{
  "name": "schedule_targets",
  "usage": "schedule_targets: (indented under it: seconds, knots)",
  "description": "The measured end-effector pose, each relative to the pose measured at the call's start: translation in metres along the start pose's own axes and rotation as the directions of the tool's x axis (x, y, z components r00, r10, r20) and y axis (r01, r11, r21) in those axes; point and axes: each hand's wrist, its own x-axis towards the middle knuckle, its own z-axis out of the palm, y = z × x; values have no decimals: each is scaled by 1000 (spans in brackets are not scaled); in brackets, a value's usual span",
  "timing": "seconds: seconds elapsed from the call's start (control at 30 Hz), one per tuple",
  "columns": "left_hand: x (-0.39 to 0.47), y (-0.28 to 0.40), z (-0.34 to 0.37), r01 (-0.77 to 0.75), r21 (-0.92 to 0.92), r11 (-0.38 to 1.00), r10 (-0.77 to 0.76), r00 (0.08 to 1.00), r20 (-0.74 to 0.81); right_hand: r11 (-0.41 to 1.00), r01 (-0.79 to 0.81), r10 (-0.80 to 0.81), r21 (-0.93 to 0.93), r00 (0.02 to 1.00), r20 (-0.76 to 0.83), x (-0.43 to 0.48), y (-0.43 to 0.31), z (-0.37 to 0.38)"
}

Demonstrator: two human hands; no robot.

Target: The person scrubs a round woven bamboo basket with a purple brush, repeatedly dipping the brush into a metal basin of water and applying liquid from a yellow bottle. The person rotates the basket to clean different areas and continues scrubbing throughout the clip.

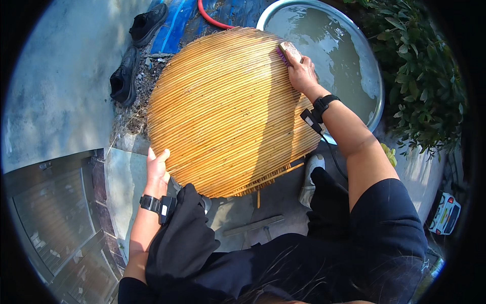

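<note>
A round mat of thin straw-coloured stalks (220, 110), laid side by side in rows, is held up in front of me over the ground. My left hand (157, 167) grips its lower left edge, the thumb on the upper face and the other fingers partly hidden. Near the upper right edge, my right hand (302, 74) holds a scrubbing brush (290, 49) with a worn back and purple bristles. Those bristles rest against the stalks. At the mat's lower right edge a few stalk ends (281, 174) stick out.
A wide metal basin (376, 79) of murky water stands behind the mat at the right. Dark shoes (125, 76) lie at the left, near a red hose (209, 17) and blue sheeting (172, 24). Leafy shrubs (414, 68) border the right; a wooden bar (252, 226) lies near my feet.
</note>
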Motion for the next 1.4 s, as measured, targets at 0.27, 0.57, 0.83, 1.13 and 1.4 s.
schedule_targets:
  seconds: [0.27, 0.57, 0.83, 1.13, 1.4]
  knots:
    - [2, 2, 0, -42, 11, 999, 41, 999, 30, 941, 336, -339, 44, 937, 85, -61, -1, -28]
    - [6, -1, -5, -121, -14, 993, 121, 989, 79, 949, -301, 312, -92, 937, 156, -12, 57, -49]
    - [5, 1, -2, -84, 38, 996, 83, 996, 25, 963, 264, -266, 52, 903, 336, -119, 2, -21]
    - [1, 9, 3, -101, 26, 994, 101, 995, 22, 989, -150, 150, -20, 988, 28, -36, 77, -54]
    - [0, 7, 7, -73, 44, 996, 73, 997, 7, 936, 329, -330, 127, 944, -20, -131, 27, -2]
